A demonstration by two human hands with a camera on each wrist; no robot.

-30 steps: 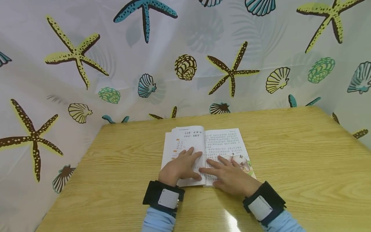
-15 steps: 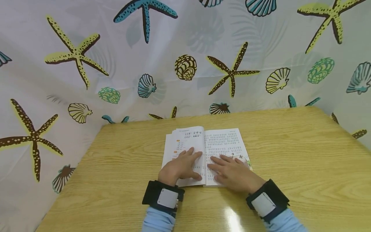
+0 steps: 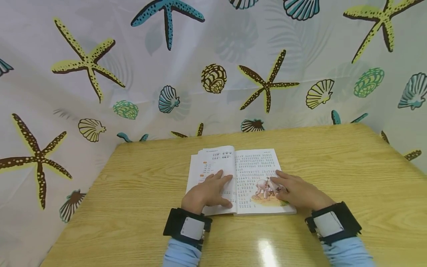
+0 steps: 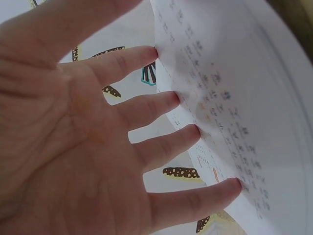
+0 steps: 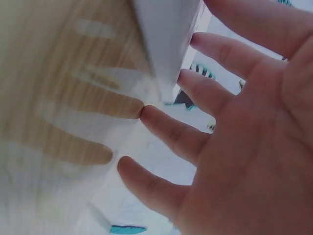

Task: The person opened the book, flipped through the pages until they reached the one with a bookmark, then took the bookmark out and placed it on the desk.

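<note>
An open book (image 3: 255, 161) with printed text lies on the table, and a coloured picture (image 3: 265, 189) shows on its right page. My left hand (image 3: 207, 193) rests on the left page with its fingers spread; in the left wrist view the fingertips (image 4: 234, 187) touch the paper. Over at the book's right edge is my right hand (image 3: 300, 191), fingers extended and holding nothing. Some of its fingertips meet the page side in the right wrist view, while a lower fingertip (image 5: 149, 111) reaches the tabletop beside the book.
The wooden table (image 3: 140, 178) extends on both sides of the book. A white cloth (image 3: 190, 55) printed with starfish and shells hangs behind it and at the sides. Each wrist wears a black strap (image 3: 188, 226) with a pale box.
My right hand has slid rightward from the book's middle across the right page to its outer edge, uncovering the picture. The left hand has stayed in place on the left page.
</note>
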